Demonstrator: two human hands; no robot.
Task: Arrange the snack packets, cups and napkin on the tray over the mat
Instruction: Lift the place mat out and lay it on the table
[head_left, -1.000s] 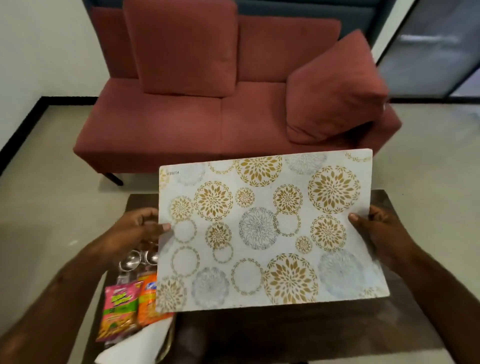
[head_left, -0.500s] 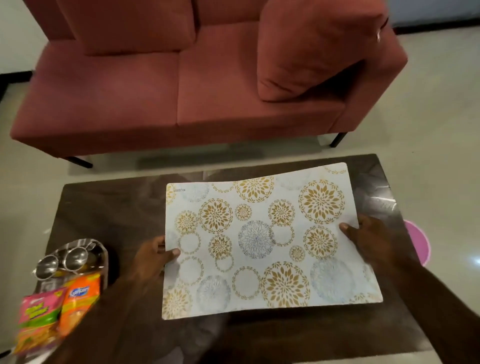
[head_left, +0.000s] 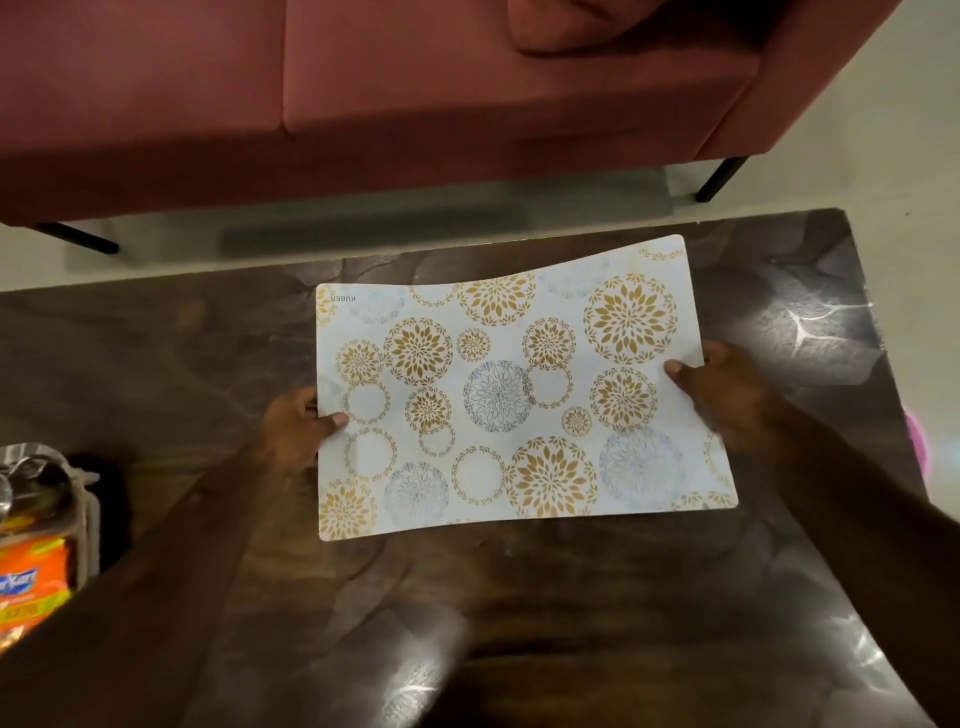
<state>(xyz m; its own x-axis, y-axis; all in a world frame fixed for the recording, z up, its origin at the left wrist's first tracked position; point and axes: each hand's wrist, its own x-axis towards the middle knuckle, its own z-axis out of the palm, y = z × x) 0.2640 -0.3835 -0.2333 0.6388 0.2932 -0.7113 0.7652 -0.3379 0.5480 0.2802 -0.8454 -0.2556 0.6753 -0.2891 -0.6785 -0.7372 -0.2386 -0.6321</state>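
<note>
A white mat (head_left: 519, 395) printed with gold and grey flower circles lies low over the dark table (head_left: 156, 364), its far right corner curled up. My left hand (head_left: 296, 426) pinches its left edge, and my right hand (head_left: 727, 395) pinches its right edge. At the far left edge of the view stands a metal tray (head_left: 85, 499) holding an orange snack packet (head_left: 31, 582) and shiny steel cups (head_left: 21, 478), mostly cut off and partly hidden by my left forearm. No napkin is visible.
A red sofa (head_left: 363, 93) on thin black legs stands just beyond the table's far edge. A pink round object (head_left: 917, 441) sits on the floor past the table's right edge. Pale floor surrounds the table.
The mat has come down from mid-air toward the tabletop, still held at both sides. My view has tilted down and shifted right, pushing the tray toward the left edge.
</note>
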